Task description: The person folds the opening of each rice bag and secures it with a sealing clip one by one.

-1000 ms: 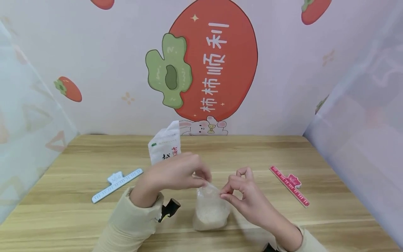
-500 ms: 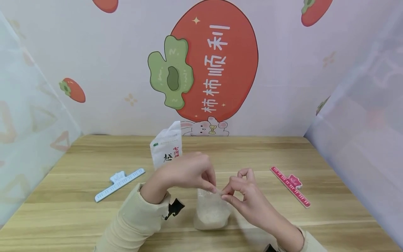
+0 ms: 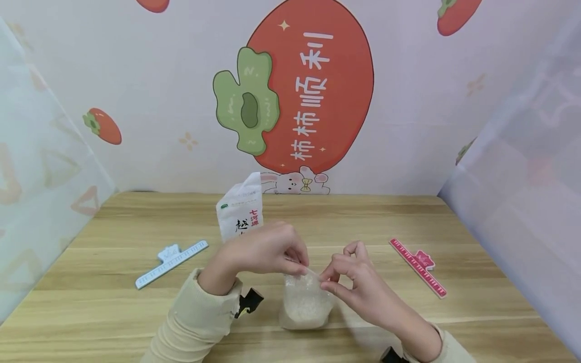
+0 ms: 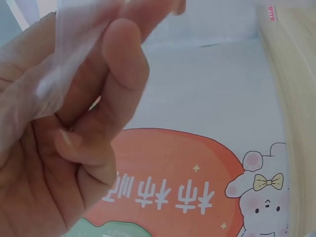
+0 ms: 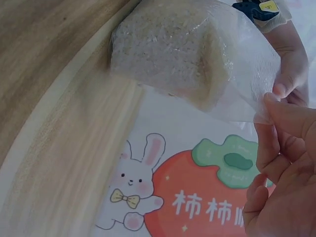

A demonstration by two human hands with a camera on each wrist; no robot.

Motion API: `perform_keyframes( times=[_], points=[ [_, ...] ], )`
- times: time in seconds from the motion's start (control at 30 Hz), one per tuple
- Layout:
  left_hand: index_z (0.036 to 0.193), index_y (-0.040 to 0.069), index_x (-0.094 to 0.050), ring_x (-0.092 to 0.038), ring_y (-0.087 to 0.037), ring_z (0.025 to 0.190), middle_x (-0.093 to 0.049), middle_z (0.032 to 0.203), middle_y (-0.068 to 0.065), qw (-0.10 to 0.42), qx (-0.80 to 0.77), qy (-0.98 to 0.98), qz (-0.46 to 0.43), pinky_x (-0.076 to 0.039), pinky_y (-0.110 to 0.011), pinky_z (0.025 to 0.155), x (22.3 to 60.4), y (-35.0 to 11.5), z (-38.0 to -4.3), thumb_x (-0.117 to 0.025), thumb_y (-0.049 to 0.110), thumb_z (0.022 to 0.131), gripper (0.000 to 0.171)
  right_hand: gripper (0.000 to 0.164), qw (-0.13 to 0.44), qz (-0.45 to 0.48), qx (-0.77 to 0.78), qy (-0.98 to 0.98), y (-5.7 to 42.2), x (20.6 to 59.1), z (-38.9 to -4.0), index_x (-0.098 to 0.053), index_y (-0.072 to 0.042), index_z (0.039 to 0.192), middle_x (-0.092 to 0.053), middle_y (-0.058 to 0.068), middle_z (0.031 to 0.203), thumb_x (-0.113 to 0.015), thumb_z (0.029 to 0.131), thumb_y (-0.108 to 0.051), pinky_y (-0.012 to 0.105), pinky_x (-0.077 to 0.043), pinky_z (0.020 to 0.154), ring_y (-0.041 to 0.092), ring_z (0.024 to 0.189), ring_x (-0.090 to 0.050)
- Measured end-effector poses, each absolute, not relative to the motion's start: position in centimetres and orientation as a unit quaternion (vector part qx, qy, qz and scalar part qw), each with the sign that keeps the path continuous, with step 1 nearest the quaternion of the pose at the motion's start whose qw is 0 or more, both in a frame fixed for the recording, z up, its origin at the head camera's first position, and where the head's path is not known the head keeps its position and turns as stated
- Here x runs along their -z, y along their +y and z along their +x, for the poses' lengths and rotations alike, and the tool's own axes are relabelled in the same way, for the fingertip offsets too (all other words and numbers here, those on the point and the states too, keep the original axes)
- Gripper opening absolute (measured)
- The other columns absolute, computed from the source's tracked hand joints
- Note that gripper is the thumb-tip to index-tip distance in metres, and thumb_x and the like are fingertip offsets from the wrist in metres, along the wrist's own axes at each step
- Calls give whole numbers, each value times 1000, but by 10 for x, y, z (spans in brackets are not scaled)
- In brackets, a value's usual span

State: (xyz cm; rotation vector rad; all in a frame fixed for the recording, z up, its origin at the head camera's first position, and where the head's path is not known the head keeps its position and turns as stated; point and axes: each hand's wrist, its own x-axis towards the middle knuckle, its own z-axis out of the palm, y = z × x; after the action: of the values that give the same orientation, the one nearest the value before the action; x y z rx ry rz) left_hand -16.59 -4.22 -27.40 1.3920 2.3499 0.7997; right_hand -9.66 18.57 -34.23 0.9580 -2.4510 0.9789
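A clear plastic bag of rice [image 3: 305, 305] stands upright on the wooden table, its top gathered between both hands. My left hand [image 3: 263, 249] pinches the left part of the bag's mouth between thumb and fingers, and clear film crosses the palm in the left wrist view. The right corner of the mouth is pinched by my right hand [image 3: 358, 282], its other fingers loosely bent. White rice grains show through the film in the right wrist view, where the left hand [image 5: 291, 74] appears just behind the right thumb [image 5: 291, 116].
A white printed packet [image 3: 240, 209] stands behind my left hand, partly hidden by it. To the left lies a light blue bag clip [image 3: 172, 263], to the right a red bag clip [image 3: 419, 266]. A printed backdrop [image 3: 399, 126] rises at the table's far edge.
My left fingers moved right along the bag's mouth toward the right hand, then back left a little. The right hand kept its pinch with hardly any movement.
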Motion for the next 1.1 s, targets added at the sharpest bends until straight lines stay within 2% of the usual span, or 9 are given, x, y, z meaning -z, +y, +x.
perform_keyframes(
  times=[0.17, 0.37, 0.6, 0.9, 1.1],
  points=[
    [87, 10, -78, -64, 6, 72, -73, 79, 7, 154, -290, 804, 496, -55, -16, 71, 275, -43, -167, -77, 14, 87, 5, 23, 155, 343, -340, -862, 187, 340, -98, -67, -25, 85, -59, -22, 75, -82, 76, -10, 30, -32, 82, 8, 98, -34],
    [87, 11, -78, -62, 6, 73, -73, 78, 8, 149, -294, 794, 511, -54, -16, 71, 276, -43, -168, -76, 14, 88, 4, 23, 135, 363, -357, -850, 194, 336, -101, -71, -22, 94, -60, -17, 81, -81, 77, -11, 30, -34, 81, 10, 99, -35],
    [88, 10, -78, -64, 6, 74, -74, 80, 7, 155, -298, 789, 514, -55, -16, 73, 275, -43, -169, -76, 14, 88, 5, 37, 165, 362, -360, -844, 207, 329, -107, -69, -22, 102, -66, -9, 98, -82, 74, -2, 29, -31, 86, 12, 105, -39],
    [88, 10, -78, -63, 7, 73, -74, 80, 6, 150, -298, 788, 517, -54, -16, 72, 276, -44, -169, -76, 13, 88, 4, 34, 180, 275, -337, -883, 223, 316, -114, -70, -23, 105, -67, -7, 108, -81, 79, -5, 30, -38, 86, 10, 106, -45],
    [87, 9, -78, -62, 7, 71, -73, 78, 6, 146, -297, 784, 525, -54, -15, 71, 275, -44, -169, -75, 13, 88, 5, 32, 197, 213, -341, -894, 247, 307, -119, -71, -13, 110, -69, 1, 109, -79, 81, -2, 24, -36, 84, 2, 106, -43]
  ],
)
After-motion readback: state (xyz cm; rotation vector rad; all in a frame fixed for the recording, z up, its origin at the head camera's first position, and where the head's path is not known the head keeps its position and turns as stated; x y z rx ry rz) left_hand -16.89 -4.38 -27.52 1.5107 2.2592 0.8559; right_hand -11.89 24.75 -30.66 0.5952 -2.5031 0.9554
